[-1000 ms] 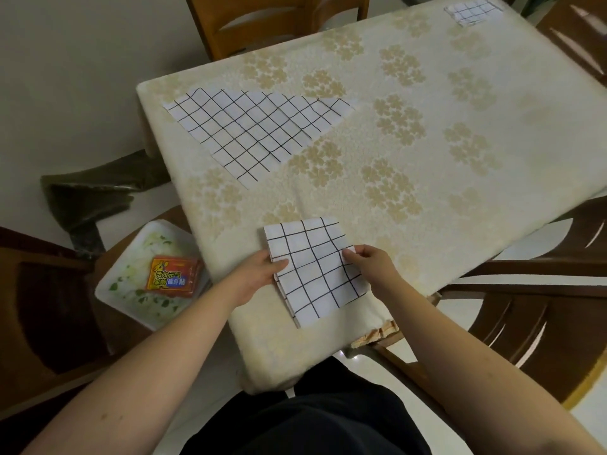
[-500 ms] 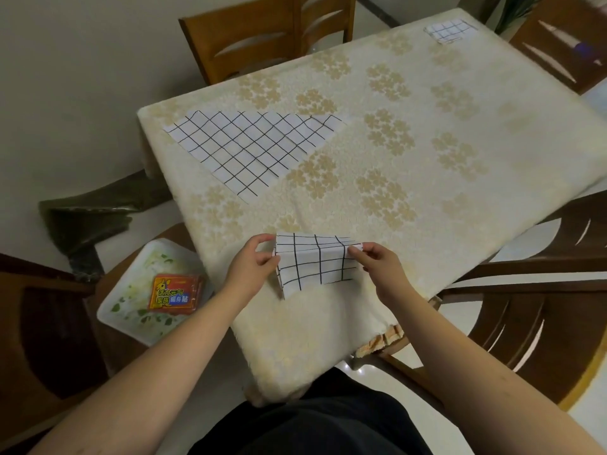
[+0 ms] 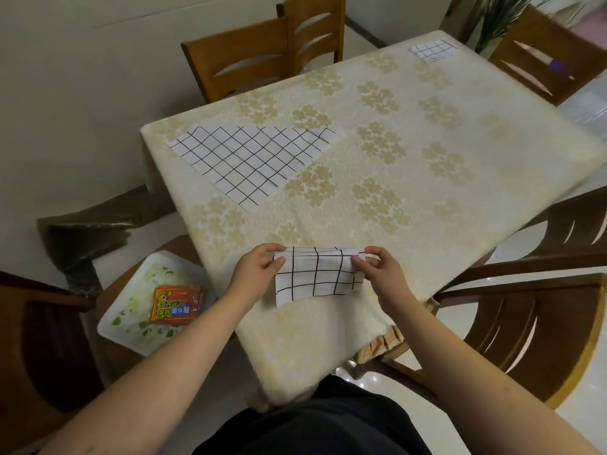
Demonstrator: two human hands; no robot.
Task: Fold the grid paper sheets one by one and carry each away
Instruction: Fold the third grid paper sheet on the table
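Cream floral-clothed dining table (image 3: 460, 165): bears large unfolded black-grid white paper sheet (image 3: 253, 162) at ten o'clock, awaiting folding. Small folded grid paper (image 3: 317, 274) at six o'clock, pinched by left hand (image 3: 256, 272) and right hand (image 3: 381, 272), presumably for lifting away.

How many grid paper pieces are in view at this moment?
3: one folded sheet pinched between both hands at the near table edge, one flat stack at the left corner, one small folded piece at the far corner. More sheets may lie underneath.

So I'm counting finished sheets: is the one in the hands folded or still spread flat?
Folded: the grid sheet is doubled over, left hand and right hand pinching its top corners.
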